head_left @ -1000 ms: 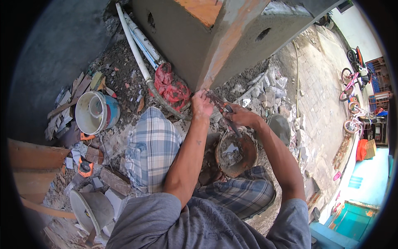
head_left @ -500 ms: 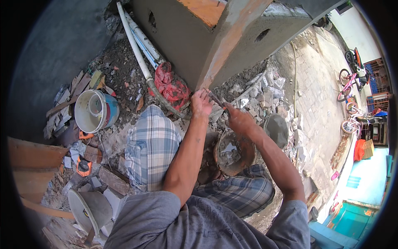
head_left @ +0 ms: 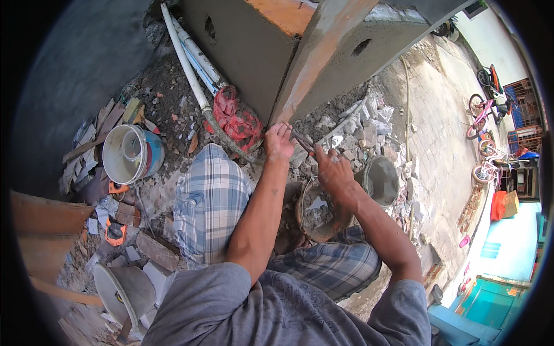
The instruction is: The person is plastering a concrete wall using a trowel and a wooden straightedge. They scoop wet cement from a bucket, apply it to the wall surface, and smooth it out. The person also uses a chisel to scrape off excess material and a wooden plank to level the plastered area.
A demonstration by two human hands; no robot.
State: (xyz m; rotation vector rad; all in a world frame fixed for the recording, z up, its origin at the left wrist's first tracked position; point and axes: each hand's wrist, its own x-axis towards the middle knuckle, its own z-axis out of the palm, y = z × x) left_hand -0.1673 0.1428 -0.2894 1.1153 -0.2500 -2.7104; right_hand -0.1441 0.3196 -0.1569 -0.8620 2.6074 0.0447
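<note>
Muddy bucket (head_left: 336,225) has grey gunk (head_left: 314,215) inside. Right hand (head_left: 336,173) is wrapped round a dark tool (head_left: 302,140) near the column's (head_left: 314,63) bottom corner; left hand (head_left: 280,143) half-curled, can't tell if holding anything.

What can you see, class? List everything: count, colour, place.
tool: 1, dark, centre
pail: 1, brownish, centre
container: 1, grey, right of pail
printed bucket: 1, white and blue, left
tipped bucket: 1, grey, lower left
pipes: several, white, upper left
column: 1, grey-orange, top centre
plastic: 1, red, left of column
rubble: uncounted, grey, centre right
bicycles: 2+, pink/white, right
shirt: 1, grey, bottom
left hand: 1, bare, centre
right hand: 1, bare, centre
</note>
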